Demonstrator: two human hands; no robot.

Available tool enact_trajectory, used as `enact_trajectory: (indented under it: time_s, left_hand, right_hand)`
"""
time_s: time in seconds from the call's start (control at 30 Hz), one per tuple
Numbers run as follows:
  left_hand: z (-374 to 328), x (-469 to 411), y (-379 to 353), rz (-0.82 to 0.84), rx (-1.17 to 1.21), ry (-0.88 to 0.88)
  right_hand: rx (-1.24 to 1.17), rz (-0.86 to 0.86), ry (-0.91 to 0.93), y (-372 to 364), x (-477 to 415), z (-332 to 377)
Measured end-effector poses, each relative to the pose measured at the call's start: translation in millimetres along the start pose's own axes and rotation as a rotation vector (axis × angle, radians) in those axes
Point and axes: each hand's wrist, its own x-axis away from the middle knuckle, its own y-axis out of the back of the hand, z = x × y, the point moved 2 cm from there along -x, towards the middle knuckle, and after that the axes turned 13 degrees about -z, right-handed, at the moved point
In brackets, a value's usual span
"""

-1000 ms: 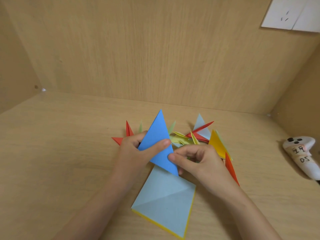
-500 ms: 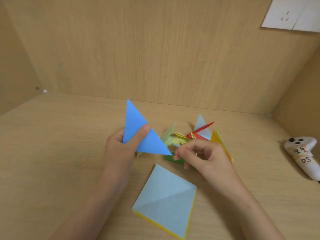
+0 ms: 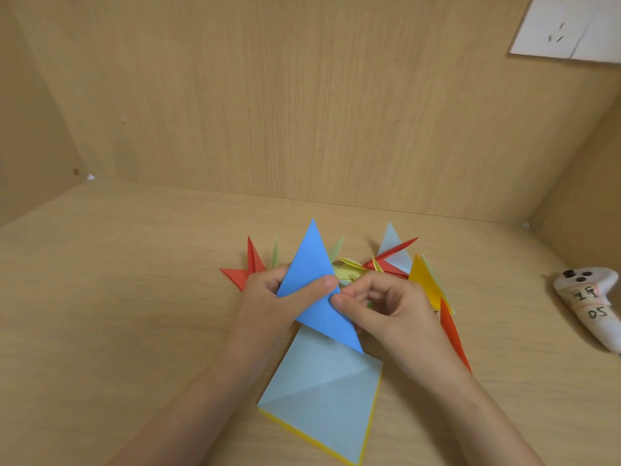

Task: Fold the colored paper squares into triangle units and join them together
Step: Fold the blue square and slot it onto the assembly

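The triangle has swung back point-up over the table. Red units are half hidden behind the left hand, which pinches the triangle. The triangle covers the stack's top corner. The right hand pinches its edge, masking the yellow unit. A controller lies far right.

Soft, warm, even light.
We see only faint, diffuse shadows on the desk just below the blue triangle. Far from it, the wooden panels bow with wide-angle distortion, and everything looks slightly soft.
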Motion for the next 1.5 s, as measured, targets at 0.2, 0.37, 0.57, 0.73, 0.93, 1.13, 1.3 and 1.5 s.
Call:
enact_trajectory:
  time_s: [0.2,0.37,0.57,0.73,0.93,1.13,1.3,1.5]
  left_hand:
    - [0.0,-2.3,1.1,-0.004,0.054,0.032]
    - [0.1,-6.7,6.5,-0.062,0.086,0.069]
    - [-0.1,-12.4,11.7,-0.170,0.156,0.052]
    - [2.4,-19.7,22.0,-0.225,0.228,0.004]
    - [3.6,-10.3,7.3,-0.041,0.072,-0.047]
    - [2.2,-9.5,5.1,-0.015,0.034,-0.086]
    - [5.0,-10.8,4.2,0.020,0.025,-0.095]
    - [8.3,-9.9,1.1,0.087,0.005,-0.074]
  right_hand:
    - [-0.022,0.012,-0.002,0.1,0.8,2.1]
    - [0.046,0.059,0.008,-1.9,3.1,2.6]
    - [0.076,0.087,0.001,-1.6,3.0,0.7]
    - [0.087,0.081,0.008,-1.6,2.8,0.1]
    - [-0.064,-0.111,-0.023,5.3,-2.1,-2.4]
    - [-0.095,-0.104,0.038,4.8,-0.8,2.4]
    - [0.102,-0.047,0.262,6.6,0.0,6.8]
    - [0.060,-0.079,0.237,7.1,-2.1,4.1]
